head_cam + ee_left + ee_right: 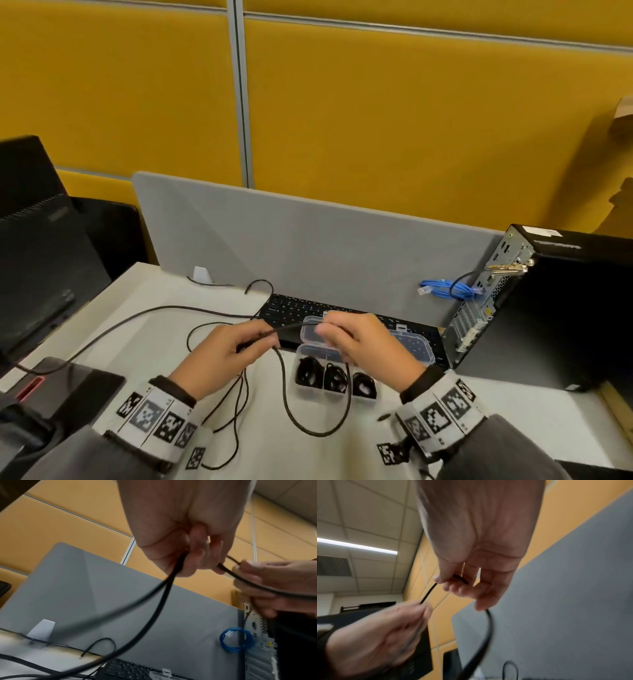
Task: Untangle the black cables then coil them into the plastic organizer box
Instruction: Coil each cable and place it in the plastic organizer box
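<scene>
Both hands hold one black cable [291, 328] above the white desk. My left hand [233, 353] grips it in curled fingers [197, 555], and two strands hang down from that fist. My right hand [356, 337] pinches the same cable [428, 593] between thumb and fingers [452, 586], a short way to the right. A loop of the cable [315, 425] droops onto the desk between my wrists. Below my right hand stands the clear plastic organizer box [308, 390], its lid [416, 346] open, with three coiled black cables [310, 371] in its compartments.
A black keyboard [294, 308] lies behind the box against a grey divider [308, 240]. A black computer tower [548, 308] stands at the right with a blue cable [445, 287] beside it. More loose black cable [137, 318] runs left toward a black device [78, 383].
</scene>
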A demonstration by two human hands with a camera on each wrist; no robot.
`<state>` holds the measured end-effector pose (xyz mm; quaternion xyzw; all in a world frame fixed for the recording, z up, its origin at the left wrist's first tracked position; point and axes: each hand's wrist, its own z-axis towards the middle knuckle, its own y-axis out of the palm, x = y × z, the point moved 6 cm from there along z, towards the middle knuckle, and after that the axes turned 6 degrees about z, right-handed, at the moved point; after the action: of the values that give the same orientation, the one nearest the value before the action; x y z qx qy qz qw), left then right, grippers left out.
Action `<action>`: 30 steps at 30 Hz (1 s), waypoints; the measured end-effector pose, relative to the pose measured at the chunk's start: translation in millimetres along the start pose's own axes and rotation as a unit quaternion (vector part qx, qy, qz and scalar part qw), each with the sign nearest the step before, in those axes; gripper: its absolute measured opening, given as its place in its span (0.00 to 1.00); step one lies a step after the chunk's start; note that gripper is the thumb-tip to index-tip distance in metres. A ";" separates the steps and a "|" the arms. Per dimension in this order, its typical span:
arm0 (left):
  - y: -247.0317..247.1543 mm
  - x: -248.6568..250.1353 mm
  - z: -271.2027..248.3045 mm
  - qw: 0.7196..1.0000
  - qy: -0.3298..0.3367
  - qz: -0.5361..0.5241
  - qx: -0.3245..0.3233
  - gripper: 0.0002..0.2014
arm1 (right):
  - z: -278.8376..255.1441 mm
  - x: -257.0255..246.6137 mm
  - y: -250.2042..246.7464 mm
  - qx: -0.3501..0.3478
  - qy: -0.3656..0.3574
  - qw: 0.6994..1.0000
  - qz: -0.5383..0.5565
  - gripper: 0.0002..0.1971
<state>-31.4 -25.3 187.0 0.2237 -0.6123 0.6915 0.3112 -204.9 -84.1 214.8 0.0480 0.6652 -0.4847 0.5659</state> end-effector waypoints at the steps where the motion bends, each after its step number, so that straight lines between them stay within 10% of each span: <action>1: -0.2 -9.2 -0.7 1.000 -0.021 0.018 -0.010 0.07 | -7.1 -0.5 -21.8 0.042 0.003 0.999 -0.006 0.17; 8: -15.3 -54.3 -10.3 0.978 -0.166 0.126 -0.031 0.12 | -107.9 34.0 -188.6 0.440 0.094 0.878 -0.161 0.15; 13: -18.6 -15.5 -0.9 0.980 -0.128 0.150 -0.007 0.17 | -158.0 49.5 -206.6 0.442 0.236 0.777 -0.382 0.16; 17: 9.9 59.3 13.4 0.981 -0.035 0.190 -0.012 0.18 | -125.3 35.4 -148.7 0.269 0.210 0.835 -0.431 0.29; 20: 34.6 106.0 20.6 0.980 0.043 0.192 0.004 0.16 | -92.9 -1.1 -64.6 0.084 0.105 0.964 -0.230 0.33; 22: 48.7 121.6 23.2 0.989 0.074 0.122 -0.026 0.13 | -85.9 -12.0 -23.3 -0.023 0.082 0.991 -0.099 0.22; 30: 48.9 101.0 24.8 0.990 0.052 -0.040 -0.126 0.07 | -116.5 24.0 -89.6 0.148 0.135 0.980 -0.022 0.17</action>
<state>-138.9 -36.7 225.8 0.1709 -0.6681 0.6063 0.3960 -350.7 -61.4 235.6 0.1817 0.6576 -0.5787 0.4468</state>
